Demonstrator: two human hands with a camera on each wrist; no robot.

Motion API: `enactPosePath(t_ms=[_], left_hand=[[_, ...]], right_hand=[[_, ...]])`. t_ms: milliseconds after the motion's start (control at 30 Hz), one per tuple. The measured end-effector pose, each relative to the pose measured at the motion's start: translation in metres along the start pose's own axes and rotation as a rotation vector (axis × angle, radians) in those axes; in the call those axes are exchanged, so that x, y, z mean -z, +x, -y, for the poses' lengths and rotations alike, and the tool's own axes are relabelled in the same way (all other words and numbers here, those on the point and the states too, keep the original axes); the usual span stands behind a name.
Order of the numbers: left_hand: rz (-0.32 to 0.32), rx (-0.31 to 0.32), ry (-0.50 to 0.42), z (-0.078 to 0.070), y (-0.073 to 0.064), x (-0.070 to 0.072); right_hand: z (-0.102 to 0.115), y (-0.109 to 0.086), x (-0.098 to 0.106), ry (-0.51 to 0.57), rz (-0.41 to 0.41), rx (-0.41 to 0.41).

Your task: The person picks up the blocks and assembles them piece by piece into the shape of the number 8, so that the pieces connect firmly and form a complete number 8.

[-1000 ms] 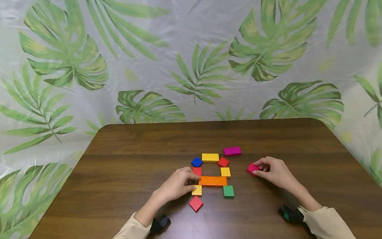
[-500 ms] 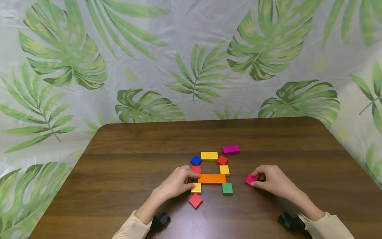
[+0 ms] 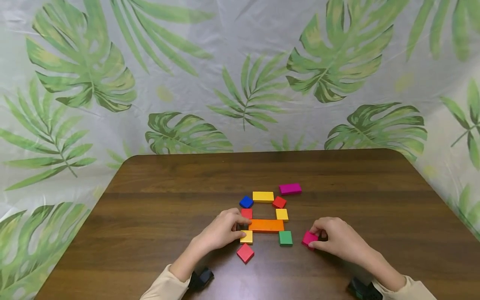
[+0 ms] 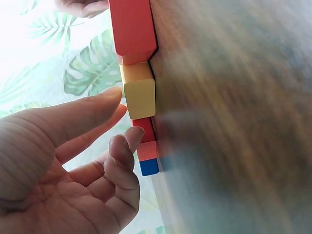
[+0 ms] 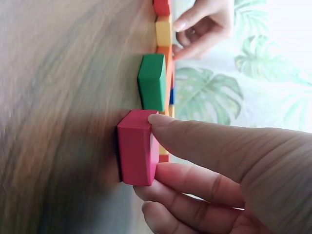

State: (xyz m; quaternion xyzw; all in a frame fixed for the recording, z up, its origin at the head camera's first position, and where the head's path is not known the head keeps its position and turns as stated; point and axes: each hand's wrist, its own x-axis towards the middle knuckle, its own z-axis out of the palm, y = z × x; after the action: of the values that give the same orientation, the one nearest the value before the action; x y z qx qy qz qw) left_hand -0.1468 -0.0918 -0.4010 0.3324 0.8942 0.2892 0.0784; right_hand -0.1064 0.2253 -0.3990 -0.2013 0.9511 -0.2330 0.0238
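Note:
My right hand (image 3: 339,237) pinches a pink square block (image 3: 309,239) between thumb and fingers, low over the table and right of a green block (image 3: 286,238). In the right wrist view the thumb lies on one edge of the pink block (image 5: 135,151), with fingertips on the opposite side. My left hand (image 3: 223,230) rests at the left side of the arrangement. Its thumb tip touches a small yellow block (image 3: 246,238), and its forefinger reaches the left end of a long orange block (image 3: 267,226). The left wrist view shows its other fingers loosely bent, holding nothing.
A tilted red block (image 3: 245,253) lies nearest the front. Behind the orange block are a red block (image 3: 246,213), another yellow one (image 3: 282,214), a blue block (image 3: 246,202), a second tilted red one (image 3: 279,202), a yellow bar (image 3: 263,197) and a magenta bar (image 3: 290,188).
My right hand has slid the pink block toward the front and slightly left, bringing it beside the green block. My left hand has stayed in place.

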Motion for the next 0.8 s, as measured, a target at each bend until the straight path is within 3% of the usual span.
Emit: enactPosePath(t_ms=[500, 800], left_hand=[[0.020, 0.017, 0.008, 0.002, 0.003, -0.002], [0.018, 0.023, 0.012, 0.002, 0.002, 0.000]], right_hand=[[0.027, -0.015, -0.014, -0.014, 0.022, 0.112], [0.036, -0.009, -0.032, -0.024, -0.128, 0.173]])
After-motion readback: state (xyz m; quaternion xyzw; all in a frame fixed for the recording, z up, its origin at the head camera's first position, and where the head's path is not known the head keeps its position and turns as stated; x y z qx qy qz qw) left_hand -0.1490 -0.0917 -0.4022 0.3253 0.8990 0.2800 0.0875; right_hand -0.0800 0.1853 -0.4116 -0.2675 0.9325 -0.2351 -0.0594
